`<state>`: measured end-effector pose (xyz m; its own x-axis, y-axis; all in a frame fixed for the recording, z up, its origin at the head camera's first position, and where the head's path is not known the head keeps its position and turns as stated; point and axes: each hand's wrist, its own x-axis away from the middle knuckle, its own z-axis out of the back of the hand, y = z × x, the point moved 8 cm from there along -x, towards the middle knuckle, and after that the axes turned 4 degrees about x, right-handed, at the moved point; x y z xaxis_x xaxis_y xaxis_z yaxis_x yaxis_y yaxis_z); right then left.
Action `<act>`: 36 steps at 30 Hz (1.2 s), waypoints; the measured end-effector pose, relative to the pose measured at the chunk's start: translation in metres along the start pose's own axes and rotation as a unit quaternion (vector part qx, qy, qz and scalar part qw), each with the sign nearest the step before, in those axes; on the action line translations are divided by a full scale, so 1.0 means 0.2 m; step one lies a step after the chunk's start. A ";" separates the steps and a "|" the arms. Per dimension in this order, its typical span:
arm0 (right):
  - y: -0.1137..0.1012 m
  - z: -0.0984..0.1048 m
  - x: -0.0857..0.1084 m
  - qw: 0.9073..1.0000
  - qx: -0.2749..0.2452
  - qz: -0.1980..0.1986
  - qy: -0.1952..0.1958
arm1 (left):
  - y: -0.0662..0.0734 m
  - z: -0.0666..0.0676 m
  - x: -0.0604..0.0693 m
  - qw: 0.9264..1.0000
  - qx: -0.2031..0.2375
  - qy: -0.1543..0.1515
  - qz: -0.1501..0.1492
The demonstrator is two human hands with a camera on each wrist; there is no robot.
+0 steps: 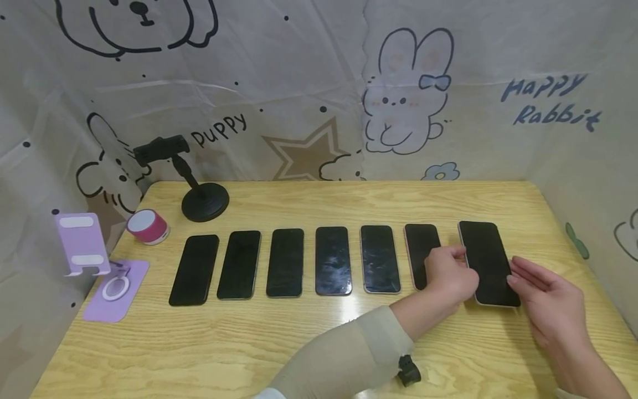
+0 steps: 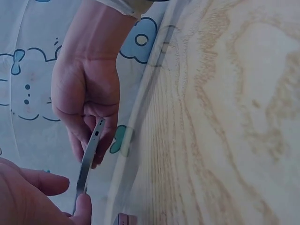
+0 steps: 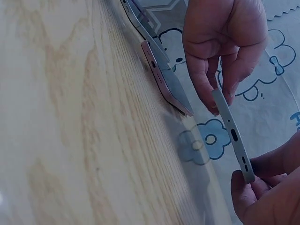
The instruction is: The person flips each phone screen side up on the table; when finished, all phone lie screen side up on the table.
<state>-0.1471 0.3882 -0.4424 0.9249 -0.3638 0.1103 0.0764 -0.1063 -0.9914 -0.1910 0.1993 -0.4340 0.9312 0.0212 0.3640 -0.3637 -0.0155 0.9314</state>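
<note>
At the right end of a row of phones, a large dark-screened smartphone (image 1: 489, 263) is held just above the wooden table. My left hand (image 1: 451, 272) pinches its left edge, and my right hand (image 1: 553, 302) pinches its right edge. In the right wrist view the phone's bottom edge (image 3: 234, 136), with its charging port, is tilted between both hands. The left wrist view shows the phone (image 2: 89, 154) edge-on too. Partly behind my left hand lies a pinkish-edged phone (image 1: 421, 249) on the table.
Several more phones lie leftward in the row, among them a phone (image 1: 380, 259) with a smudged screen. On the left stand a lilac phone stand (image 1: 85, 241), a pink speaker (image 1: 148, 226) and a black stand (image 1: 204, 202). A small black object (image 1: 409, 371) is beside my left sleeve.
</note>
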 end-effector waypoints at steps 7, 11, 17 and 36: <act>0.02 0.01 -0.06 1.000 0.016 -0.003 -0.018 | -0.01 -0.03 0.00 0.999 -0.049 -0.014 -0.014; 0.03 0.01 -0.08 0.999 0.012 -0.013 -0.046 | -0.01 -0.06 0.00 0.996 -0.082 -0.031 -0.027; 0.04 0.00 -0.11 0.997 0.019 -0.021 -0.072 | -0.02 -0.06 0.00 0.993 -0.105 -0.034 -0.041; 0.02 -0.08 -0.13 0.980 0.100 -0.039 -0.167 | -0.01 -0.16 -0.04 0.969 -0.221 -0.093 -0.066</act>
<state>-0.1756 0.3829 -0.4486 0.9812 -0.0353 0.1900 0.1921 0.0735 -0.9786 -0.1984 0.2315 -0.4378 0.9439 -0.1868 0.2722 -0.1781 0.4062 0.8963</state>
